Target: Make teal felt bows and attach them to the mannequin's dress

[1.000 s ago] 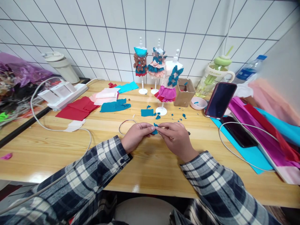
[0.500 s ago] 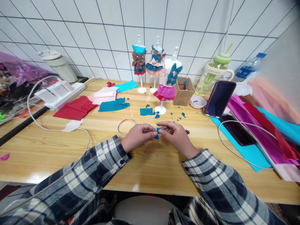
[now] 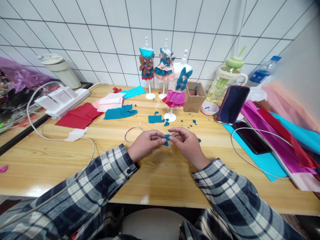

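Observation:
Between my fingertips is a small piece of teal crepe paper (image 3: 167, 137), pinched from both sides just above the table. My left hand (image 3: 148, 141) grips its left side between thumb and fingers. On its other side, my right hand (image 3: 184, 142) pinches it with thumb and forefinger. Beyond my hands stands a miniature dress form (image 3: 179, 87) with teal bows and a magenta skirt. A teal rectangle of paper (image 3: 155, 119) and several teal scraps (image 3: 166, 123) lie near its base. A thin wire loop (image 3: 128, 136) rests beside my left hand.
Two more dressed forms (image 3: 146, 66) stand behind. Red paper (image 3: 77, 116) and a power strip (image 3: 63, 101) are at left. At right are a cardboard box (image 3: 194, 100), a pink bowl (image 3: 209, 108), an upright phone (image 3: 233, 105), a drink bottle (image 3: 225, 78) and a looping cable (image 3: 233, 141).
The teal piece shows a little more between my fingertips, and my hands have shifted very slightly. The whole view has moved a little; nothing else differs.

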The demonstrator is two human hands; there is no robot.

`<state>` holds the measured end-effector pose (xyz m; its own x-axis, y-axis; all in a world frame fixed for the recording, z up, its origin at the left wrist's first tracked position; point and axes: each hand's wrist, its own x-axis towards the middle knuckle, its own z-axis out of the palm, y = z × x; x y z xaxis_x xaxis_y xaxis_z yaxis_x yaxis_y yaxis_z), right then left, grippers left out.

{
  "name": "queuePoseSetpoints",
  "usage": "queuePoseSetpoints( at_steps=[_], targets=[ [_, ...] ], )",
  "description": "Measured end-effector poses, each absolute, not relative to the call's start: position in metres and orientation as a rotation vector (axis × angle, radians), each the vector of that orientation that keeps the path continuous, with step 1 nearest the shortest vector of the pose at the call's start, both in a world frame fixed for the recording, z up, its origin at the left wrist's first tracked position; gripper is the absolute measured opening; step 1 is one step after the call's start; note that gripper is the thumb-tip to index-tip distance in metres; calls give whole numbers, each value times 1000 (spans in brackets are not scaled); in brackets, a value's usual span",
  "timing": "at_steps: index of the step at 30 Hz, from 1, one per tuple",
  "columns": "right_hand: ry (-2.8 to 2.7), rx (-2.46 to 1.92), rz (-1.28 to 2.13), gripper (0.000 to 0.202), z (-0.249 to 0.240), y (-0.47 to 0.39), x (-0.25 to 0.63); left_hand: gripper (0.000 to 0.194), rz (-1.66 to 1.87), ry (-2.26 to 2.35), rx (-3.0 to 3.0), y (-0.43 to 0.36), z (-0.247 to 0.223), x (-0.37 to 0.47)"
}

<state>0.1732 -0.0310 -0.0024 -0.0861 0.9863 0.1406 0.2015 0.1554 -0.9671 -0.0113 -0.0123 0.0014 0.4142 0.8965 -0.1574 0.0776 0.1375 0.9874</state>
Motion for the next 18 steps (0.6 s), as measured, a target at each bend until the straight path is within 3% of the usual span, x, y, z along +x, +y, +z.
queuePoseSetpoints(
  at_steps=[8,18],
  targets=[
    [-1420,-1168,1316,43,-1,-32,170,36,770,1036,1324,-14,5,-8],
    [-1271,-1164,1299,41,-5,-27,173,42,747,988,1333,-12,5,-8]
  ],
)
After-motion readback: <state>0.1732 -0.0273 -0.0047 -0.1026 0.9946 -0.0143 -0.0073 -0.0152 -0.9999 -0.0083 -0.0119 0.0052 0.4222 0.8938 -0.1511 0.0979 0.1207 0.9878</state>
